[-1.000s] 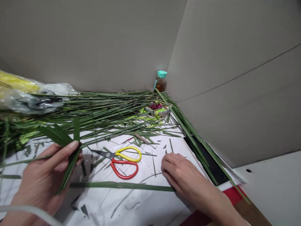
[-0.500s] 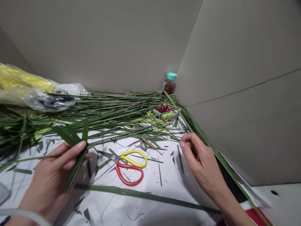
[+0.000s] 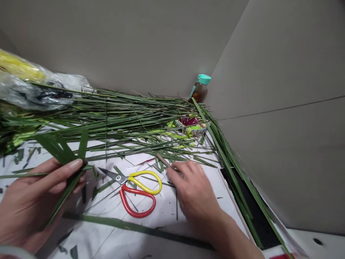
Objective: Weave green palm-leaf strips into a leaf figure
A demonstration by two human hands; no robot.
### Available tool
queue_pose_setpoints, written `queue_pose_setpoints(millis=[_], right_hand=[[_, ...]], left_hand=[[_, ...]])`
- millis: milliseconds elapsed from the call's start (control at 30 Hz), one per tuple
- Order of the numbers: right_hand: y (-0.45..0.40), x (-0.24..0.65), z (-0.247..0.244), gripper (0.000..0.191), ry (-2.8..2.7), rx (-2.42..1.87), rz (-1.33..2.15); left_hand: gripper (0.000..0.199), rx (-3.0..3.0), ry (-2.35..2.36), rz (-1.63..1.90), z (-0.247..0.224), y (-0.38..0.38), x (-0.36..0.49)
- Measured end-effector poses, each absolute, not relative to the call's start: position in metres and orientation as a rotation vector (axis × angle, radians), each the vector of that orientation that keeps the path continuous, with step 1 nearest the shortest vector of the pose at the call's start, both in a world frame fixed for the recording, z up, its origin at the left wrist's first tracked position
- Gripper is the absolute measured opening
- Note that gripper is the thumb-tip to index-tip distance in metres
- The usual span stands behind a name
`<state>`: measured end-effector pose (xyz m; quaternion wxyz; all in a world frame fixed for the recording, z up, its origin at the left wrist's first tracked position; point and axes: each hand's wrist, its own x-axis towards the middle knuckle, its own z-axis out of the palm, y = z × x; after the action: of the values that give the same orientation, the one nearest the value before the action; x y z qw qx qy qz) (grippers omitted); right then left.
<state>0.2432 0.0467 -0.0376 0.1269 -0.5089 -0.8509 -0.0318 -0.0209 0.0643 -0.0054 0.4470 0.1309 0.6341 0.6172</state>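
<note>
My left hand (image 3: 40, 201) is closed, pinching several folded green leaf strips (image 3: 60, 151) between thumb and fingers. Their wide ends fan upward and one tail hangs down past the palm. Over the paper, my right hand (image 3: 195, 189) has its thumb and fingers around the near part of a thin brown stick (image 3: 163, 159); the fingers cover its lower end. Between the hands lie scissors (image 3: 137, 190) with one yellow and one red handle loop, blades pointing left. A long green leaf strip (image 3: 121, 223) stretches across the white paper (image 3: 167, 208) below them.
A thick pile of long green leaves (image 3: 129, 115) runs along the back wall. Clear plastic bags (image 3: 35, 90) with yellow contents sit at left. A bottle with a turquoise lid (image 3: 201, 88) stands in the corner, near a small woven ring (image 3: 198, 127). More leaves (image 3: 231, 176) lie along the right wall.
My right hand has moved left and down onto the brown stick. My left hand still holds the leaf strips. The view has shifted slightly.
</note>
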Motion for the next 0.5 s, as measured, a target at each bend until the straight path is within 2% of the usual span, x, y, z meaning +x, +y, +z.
queue_pose_setpoints(millis=[133, 367, 500], right_hand=[[0.046, 0.238, -0.04, 0.029, -2.626, -1.345, -0.01], [0.053, 0.246, -0.046, 0.018, -2.582, -1.389, -0.168], [0.053, 0.247, -0.046, 0.022, -2.615, -1.398, -0.212]], left_hand=[[0.021, 0.342, 1.44, 1.507, -0.006, 0.064, -0.021], [0.036, 0.327, 1.415, 1.511, 0.004, 0.06, -0.019], [0.042, 0.303, 1.425, 1.526, 0.006, 0.058, -0.025]])
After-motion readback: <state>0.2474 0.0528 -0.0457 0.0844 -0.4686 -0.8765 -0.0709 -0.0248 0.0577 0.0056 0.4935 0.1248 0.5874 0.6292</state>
